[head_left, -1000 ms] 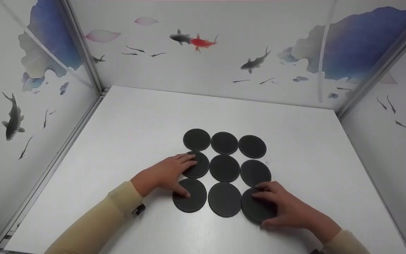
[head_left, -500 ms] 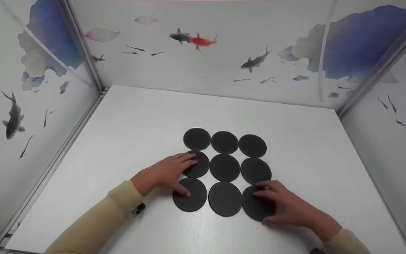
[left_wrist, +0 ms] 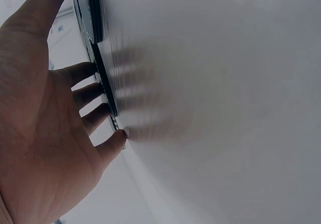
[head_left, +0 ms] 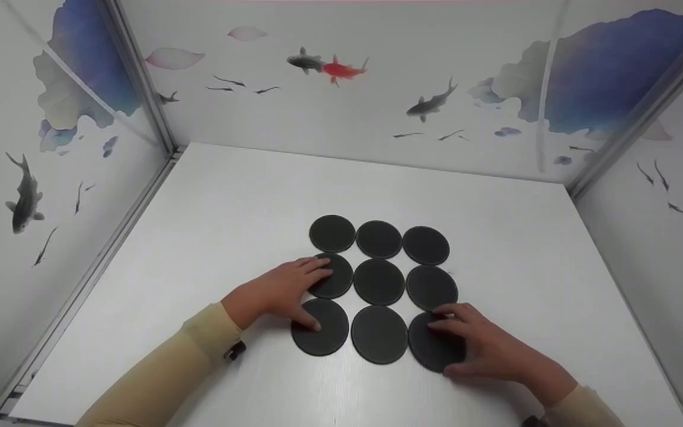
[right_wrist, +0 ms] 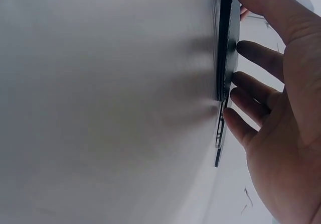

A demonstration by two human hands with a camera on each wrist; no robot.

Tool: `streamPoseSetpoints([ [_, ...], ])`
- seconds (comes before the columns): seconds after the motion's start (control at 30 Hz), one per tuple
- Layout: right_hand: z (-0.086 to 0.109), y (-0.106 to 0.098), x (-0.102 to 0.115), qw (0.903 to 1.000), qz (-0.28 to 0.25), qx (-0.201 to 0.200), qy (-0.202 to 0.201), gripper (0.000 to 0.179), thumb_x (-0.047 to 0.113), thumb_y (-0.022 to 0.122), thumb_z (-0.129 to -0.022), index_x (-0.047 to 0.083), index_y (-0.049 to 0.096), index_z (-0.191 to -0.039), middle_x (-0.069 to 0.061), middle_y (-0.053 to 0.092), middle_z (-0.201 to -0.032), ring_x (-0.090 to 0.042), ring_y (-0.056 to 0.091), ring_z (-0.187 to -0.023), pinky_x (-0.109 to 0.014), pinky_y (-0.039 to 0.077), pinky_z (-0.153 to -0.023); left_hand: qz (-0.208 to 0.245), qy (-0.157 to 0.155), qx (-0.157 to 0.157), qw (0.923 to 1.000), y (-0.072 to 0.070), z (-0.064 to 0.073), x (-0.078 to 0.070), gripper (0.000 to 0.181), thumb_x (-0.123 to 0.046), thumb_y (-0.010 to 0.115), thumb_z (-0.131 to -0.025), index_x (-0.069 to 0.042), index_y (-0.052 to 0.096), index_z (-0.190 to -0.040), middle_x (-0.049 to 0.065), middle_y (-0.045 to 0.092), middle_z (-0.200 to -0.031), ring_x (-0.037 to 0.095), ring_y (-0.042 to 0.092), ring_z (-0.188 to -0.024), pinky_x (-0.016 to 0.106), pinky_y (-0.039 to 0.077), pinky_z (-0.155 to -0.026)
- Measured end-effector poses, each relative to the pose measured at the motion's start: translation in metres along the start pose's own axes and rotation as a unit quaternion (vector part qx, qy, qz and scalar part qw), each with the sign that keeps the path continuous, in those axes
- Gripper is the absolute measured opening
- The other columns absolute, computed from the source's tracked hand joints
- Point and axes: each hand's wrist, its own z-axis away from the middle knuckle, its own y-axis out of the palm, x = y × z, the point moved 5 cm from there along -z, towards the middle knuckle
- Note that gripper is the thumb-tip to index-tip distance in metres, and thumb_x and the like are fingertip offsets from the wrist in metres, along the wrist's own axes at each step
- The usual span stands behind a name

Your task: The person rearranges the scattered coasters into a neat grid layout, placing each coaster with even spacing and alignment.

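In the head view, several flat black coasters lie on a white table in three rows of three. My left hand is at their left side, fingertips resting on the middle-left coaster and thumb on the front-left coaster. My right hand is at the front-right coaster, fingers over its top and thumb at its near rim, its right part hidden beneath them. In the left wrist view the left fingers are spread; in the right wrist view the right fingers are loosely extended against the coaster.
The white table reaches back to a white wall printed with fish and blue shapes. Similar panels stand at left and right, with metal posts at the corners. The back coasters form the row farthest from me.
Over the last second my right hand has nudged the front-right coaster slightly away from me, and the middle-right coaster has shifted with it. My left hand has stayed in place.
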Motion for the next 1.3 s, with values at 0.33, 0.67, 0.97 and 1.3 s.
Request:
streamPoseSetpoints([
  [0.33, 0.001, 0.003, -0.003, 0.9999, 0.005, -0.011, -0.012, 0.075, 0.041, 0.090, -0.073, 0.030, 0.059, -0.140, 0.001, 0.041, -0.151, -0.018, 0.042, -0.135, -0.029, 0.042, -0.107, 0.001, 0.004, -0.004, 1.0000, 0.001, 0.000, 0.002, 0.117, -0.081, 0.071, -0.070, -0.019, 0.030, -0.160, 0.002, 0.018, -0.168, 0.024, 0.016, -0.153, 0.045, 0.026, -0.120],
  [0.67, -0.001, 0.003, -0.002, 0.9999, -0.008, -0.007, -0.010, 0.075, 0.041, 0.090, -0.074, 0.030, 0.058, -0.141, 0.000, 0.039, -0.152, -0.018, 0.041, -0.136, -0.029, 0.041, -0.107, 0.000, -0.004, 0.002, 1.0000, 0.000, 0.000, 0.002, 0.117, -0.083, 0.070, -0.069, -0.021, 0.030, -0.160, 0.000, 0.017, -0.168, 0.022, 0.015, -0.154, 0.045, 0.026, -0.120],
  [0.97, -0.003, 0.004, -0.003, 0.9997, -0.023, -0.003, -0.004, 0.070, 0.045, 0.086, -0.078, 0.029, 0.058, -0.140, 0.000, 0.039, -0.152, -0.020, 0.041, -0.136, -0.029, 0.041, -0.108, -0.004, -0.003, 0.005, 1.0000, 0.000, 0.001, 0.000, 0.117, -0.081, 0.071, -0.069, -0.018, 0.031, -0.160, 0.003, 0.019, -0.168, 0.024, 0.017, -0.154, 0.045, 0.026, -0.120],
  [1.3, -0.010, -0.032, -0.040, 0.9932, -0.013, -0.115, 0.013, 0.048, 0.032, 0.075, -0.093, 0.018, 0.061, -0.137, -0.003, 0.052, -0.143, -0.019, 0.047, -0.133, -0.013, 0.028, -0.111, 0.051, -0.009, -0.066, 0.9964, -0.026, -0.003, 0.008, 0.100, -0.075, 0.068, -0.078, -0.019, 0.040, -0.155, 0.004, 0.029, -0.164, 0.024, 0.030, -0.148, 0.044, 0.032, -0.117],
])
